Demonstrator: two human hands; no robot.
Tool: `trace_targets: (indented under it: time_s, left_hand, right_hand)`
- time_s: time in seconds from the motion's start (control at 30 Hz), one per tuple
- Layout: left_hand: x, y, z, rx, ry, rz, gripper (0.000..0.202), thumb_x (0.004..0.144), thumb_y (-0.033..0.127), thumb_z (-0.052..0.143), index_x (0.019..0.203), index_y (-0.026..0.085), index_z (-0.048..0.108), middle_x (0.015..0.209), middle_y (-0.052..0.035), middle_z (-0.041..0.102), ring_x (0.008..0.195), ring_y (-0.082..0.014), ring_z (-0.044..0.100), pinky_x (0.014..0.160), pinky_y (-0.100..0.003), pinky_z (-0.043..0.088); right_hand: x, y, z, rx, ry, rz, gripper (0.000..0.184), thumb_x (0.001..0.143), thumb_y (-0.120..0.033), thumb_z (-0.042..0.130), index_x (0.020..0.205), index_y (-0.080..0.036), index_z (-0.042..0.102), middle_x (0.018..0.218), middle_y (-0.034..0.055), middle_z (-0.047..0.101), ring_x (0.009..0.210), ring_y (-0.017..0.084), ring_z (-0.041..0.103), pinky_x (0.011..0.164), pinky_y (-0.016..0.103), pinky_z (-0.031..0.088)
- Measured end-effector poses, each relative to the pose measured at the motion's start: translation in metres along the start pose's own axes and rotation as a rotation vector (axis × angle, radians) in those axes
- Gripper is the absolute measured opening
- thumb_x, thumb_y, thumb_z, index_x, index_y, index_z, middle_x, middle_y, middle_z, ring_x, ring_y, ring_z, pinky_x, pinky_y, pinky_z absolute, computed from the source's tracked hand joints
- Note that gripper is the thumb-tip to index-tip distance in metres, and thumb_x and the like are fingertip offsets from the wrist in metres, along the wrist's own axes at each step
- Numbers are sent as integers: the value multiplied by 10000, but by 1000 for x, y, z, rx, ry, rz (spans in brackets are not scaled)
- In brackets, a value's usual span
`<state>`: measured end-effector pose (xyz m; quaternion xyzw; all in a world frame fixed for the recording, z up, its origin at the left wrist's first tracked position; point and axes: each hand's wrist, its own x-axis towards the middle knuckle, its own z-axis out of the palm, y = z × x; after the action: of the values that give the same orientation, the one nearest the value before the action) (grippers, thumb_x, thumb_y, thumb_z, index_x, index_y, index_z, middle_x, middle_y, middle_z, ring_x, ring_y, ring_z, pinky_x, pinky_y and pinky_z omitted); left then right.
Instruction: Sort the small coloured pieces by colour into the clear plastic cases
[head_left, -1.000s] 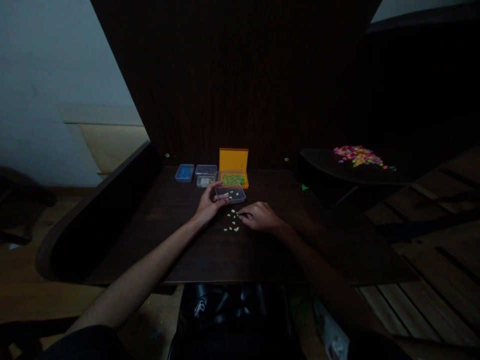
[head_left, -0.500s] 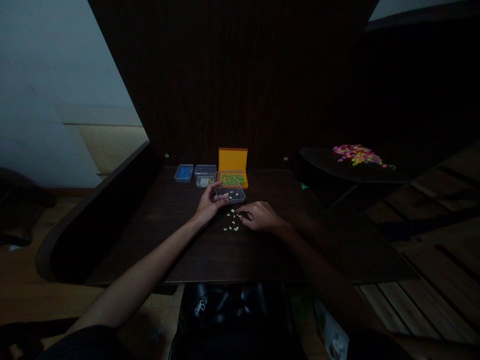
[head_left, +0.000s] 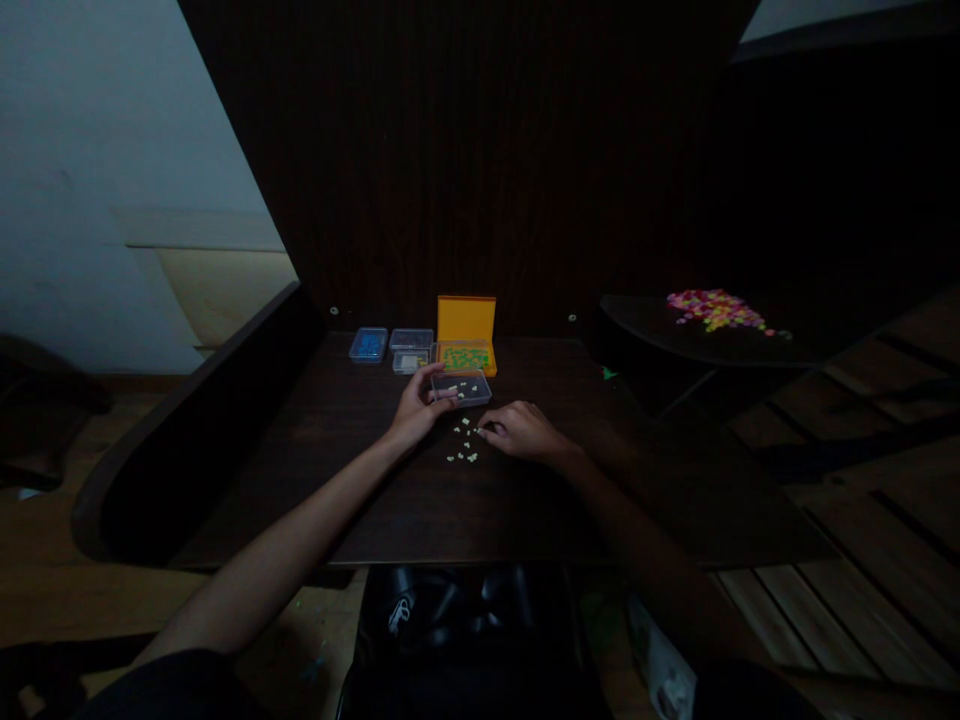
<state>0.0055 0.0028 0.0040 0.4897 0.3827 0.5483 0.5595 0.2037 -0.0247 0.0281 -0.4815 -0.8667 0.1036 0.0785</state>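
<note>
My left hand is closed round the left side of a clear plastic box, which has a few pale pieces in it. On the dark tabletop just below the box lie several small pale pieces. At their right edge is my right hand, its thumb and index finger pinched together over a pale piece. How firmly the fingertips grip that piece is too small to make out.
Behind the clear box stands an open yellow case with green pieces inside. To its left are a box of blue pieces and two more clear boxes. Colourful pieces are heaped on a side shelf at right.
The fingers of my right hand have drawn together into a pinch at the pale pieces. My left hand and the clear box have stayed in place.
</note>
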Motion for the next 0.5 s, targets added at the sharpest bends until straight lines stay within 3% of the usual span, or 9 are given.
trace_targets:
  time_s: [0.5]
  left_hand:
    - [-2,4,2,15,18,-9,615,580,90,726,1149,217,530,1263,-70,532,895,-170,665,877,-374,543]
  right_hand:
    - [-5,0,-11,-91,-93,10,275,856,-390,550,1053,-258,690,813,41,696,750,177,622,687,259,382]
